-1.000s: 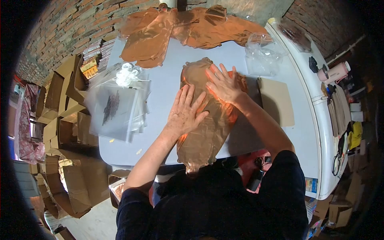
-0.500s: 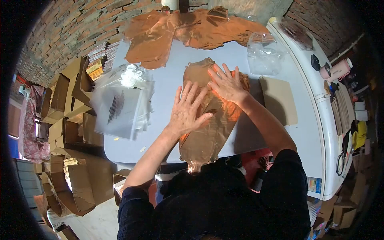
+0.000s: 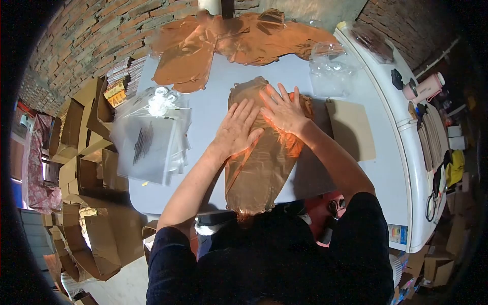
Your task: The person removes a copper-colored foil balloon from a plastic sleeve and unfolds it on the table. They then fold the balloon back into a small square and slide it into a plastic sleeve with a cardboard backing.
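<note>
A shiny orange-brown foil sheet (image 3: 262, 175) lies lengthwise on the white table, its near end at the table's front edge by my body. My left hand (image 3: 238, 127) rests palm down on its left side, the fingers pointing away from me. Pressed flat on the upper right part of the foil is my right hand (image 3: 284, 110), with its fingers spread. The foil is creased and bright orange beside my right hand. Neither hand grips anything.
More orange foil pieces (image 3: 274, 38) lie along the table's back edge. Clear plastic bags (image 3: 147, 145) and white string (image 3: 162, 101) are on the left, a clear bag (image 3: 333, 71) and a beige card (image 3: 351, 129) on the right. Cardboard boxes (image 3: 119, 229) stand left of the table.
My left hand has shifted slightly, its fingers closer together and its thumb nearer the palm. My right hand has moved a little left. The whole view has shifted slightly.
</note>
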`<state>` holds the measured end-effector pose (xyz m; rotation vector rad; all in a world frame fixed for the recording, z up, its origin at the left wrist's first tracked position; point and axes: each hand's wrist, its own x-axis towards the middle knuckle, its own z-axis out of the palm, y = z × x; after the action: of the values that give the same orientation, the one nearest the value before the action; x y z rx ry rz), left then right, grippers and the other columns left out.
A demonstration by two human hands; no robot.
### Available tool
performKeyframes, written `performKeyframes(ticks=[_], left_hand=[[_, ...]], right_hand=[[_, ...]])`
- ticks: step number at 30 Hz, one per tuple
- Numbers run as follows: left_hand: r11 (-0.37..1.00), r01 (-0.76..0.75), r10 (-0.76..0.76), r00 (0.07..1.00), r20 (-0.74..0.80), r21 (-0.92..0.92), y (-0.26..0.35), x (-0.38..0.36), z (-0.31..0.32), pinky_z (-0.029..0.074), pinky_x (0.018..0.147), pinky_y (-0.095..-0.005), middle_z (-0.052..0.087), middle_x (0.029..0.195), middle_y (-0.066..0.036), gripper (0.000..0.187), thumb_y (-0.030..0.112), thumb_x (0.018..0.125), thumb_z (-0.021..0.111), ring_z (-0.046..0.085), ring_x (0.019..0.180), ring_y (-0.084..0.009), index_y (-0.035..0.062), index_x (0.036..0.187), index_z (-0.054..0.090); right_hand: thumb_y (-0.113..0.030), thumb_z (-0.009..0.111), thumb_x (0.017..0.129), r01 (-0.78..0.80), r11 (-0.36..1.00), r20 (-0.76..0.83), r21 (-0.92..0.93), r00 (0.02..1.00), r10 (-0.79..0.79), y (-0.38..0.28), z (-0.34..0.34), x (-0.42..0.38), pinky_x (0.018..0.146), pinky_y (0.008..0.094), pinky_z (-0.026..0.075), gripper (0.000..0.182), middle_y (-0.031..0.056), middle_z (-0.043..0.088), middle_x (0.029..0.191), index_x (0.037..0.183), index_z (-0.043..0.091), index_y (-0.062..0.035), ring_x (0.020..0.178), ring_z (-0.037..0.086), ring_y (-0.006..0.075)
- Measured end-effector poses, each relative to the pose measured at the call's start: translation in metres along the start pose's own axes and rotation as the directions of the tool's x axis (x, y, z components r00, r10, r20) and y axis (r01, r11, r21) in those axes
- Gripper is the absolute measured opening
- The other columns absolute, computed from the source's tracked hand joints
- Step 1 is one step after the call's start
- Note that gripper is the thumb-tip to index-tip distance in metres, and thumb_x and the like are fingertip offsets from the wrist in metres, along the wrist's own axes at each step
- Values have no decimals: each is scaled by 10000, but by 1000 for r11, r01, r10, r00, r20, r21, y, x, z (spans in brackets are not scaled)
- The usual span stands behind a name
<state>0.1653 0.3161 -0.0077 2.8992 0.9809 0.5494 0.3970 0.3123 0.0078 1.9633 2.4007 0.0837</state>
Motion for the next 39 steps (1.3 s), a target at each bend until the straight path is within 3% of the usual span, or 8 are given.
performKeyframes(ticks=[13, 16, 19, 22, 28, 31, 35, 39], left_hand=[[999, 23, -22, 999, 41, -25, 1, 2, -4, 148, 1313, -485, 306, 1693, -207, 736, 529, 1078, 428, 220, 1594, -351, 9, 1598, 390], [1000, 21, -20, 999, 41, -15, 1, 1, -4, 136, 1316, -481, 297, 1698, -204, 739, 531, 1079, 422, 205, 1600, -346, 9, 1601, 386], [999, 24, -23, 998, 52, -30, 2, 2, -5, 126, 1318, -478, 288, 1702, -202, 746, 534, 1079, 417, 194, 1603, -342, 6, 1604, 377], [999, 23, -22, 999, 41, -28, 2, 2, -5, 126, 1318, -478, 289, 1702, -200, 723, 536, 1081, 415, 197, 1603, -340, 45, 1612, 384], [1000, 12, -12, 999, 37, 3, 2, 2, -5, 115, 1321, -472, 319, 1690, -182, 660, 537, 1088, 390, 201, 1601, -322, 149, 1622, 406], [999, 11, -13, 999, 48, 35, 0, 2, -3, 119, 1318, -469, 327, 1687, -182, 661, 545, 1089, 376, 215, 1597, -321, 152, 1619, 412], [999, 8, -9, 1000, 23, 44, 0, 0, -1, 125, 1316, -464, 341, 1682, -181, 660, 554, 1089, 366, 235, 1591, -320, 158, 1615, 420], [999, 4, -5, 1000, 4, 39, 0, 1, -1, 130, 1315, -458, 342, 1681, -181, 658, 563, 1087, 363, 241, 1589, -322, 172, 1612, 426]], right_hand=[[-394, 498, 1077, 69, 994, -213, -88, 973, -86, 26, 13, 19, 1186, 649, 227, 564, 5, 365, 1682, 1592, 436, -174, 1554, 282, 306], [-415, 512, 1067, 79, 969, -202, -235, 971, -128, 21, 13, 13, 1183, 657, 227, 553, -17, 427, 1643, 1565, 484, -176, 1544, 302, 303], [-400, 616, 1013, 125, 952, -413, -278, 879, -236, 32, 34, 19, 1098, 761, 227, 500, 22, 468, 1599, 1450, 616, -157, 1485, 333, 338], [-454, 615, 1005, 147, 951, -515, -273, 812, -273, 40, 40, 26, 1087, 736, 274, 533, 29, 497, 1573, 1439, 620, -145, 1453, 379, 352], [-471, 599, 1015, 47, 990, -379, -133, 921, -95, 38, 13, 30, 1088, 683, 337, 578, 79, 481, 1586, 1487, 559, -139, 1437, 422, 360], [-363, 668, 984, 63, 997, -460, -53, 884, -80, 66, 4, 13, 971, 601, 478, 475, 144, 586, 1416, 1369, 618, -89, 1274, 545, 393], [-298, 691, 943, 44, 992, -473, -116, 876, -94, 99, 4, -8, 745, 463, 550, 232, 118, 600, 911, 925, 638, -73, 904, 635, 332], [-220, 712, 892, -8, 999, -275, 32, 961, 16, 106, -1, -4, 818, 494, 546, 233, 190, 665, 1012, 978, 655, -10, 1002, 639, 409]])
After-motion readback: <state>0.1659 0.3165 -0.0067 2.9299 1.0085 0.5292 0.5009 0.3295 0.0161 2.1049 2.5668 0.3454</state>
